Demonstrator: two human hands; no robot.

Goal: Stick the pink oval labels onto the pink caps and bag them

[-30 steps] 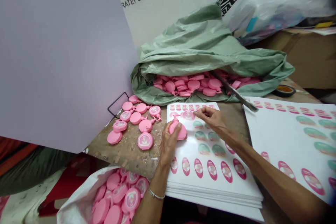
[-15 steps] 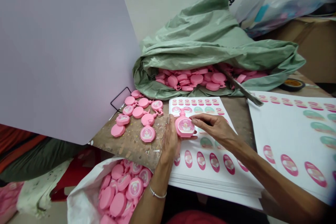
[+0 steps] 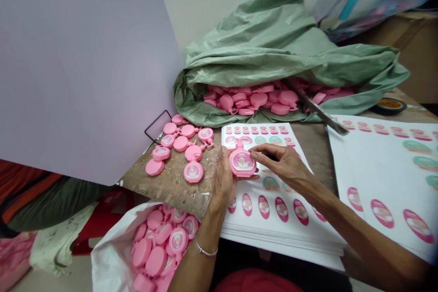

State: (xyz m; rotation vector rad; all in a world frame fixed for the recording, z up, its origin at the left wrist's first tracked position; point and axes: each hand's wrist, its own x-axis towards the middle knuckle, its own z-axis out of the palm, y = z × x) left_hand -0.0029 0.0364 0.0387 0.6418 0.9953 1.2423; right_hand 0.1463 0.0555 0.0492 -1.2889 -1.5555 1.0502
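My left hand (image 3: 224, 178) is closed around a small pink pump bottle (image 3: 242, 174), held upright with its front towards me. An oval pink sticker (image 3: 242, 161) with a pale picture covers the bottle's front. The thumb and forefinger of my right hand (image 3: 273, 157) are pinched at the sticker's right edge, against the bottle. Whether they still grip the sticker's rim or only press on it is hard to see. Below both hands lies a stack of printed sticker sheets (image 3: 273, 232), with bare white patches among the pink and green labels.
Several pink bottles (image 3: 193, 171) lie on the worn table (image 3: 171, 191) to the left, some labelled. A white sack (image 3: 112, 255) below holds more. Behind, a green bag (image 3: 253, 36) spills plain ones under a metal blade (image 3: 318, 109). Tape (image 3: 388, 106) and another sticker sheet (image 3: 369, 169) are right.
The view has shifted slightly. Both hands keep the same hold, with the bottle and the right fingertips almost unmoved.
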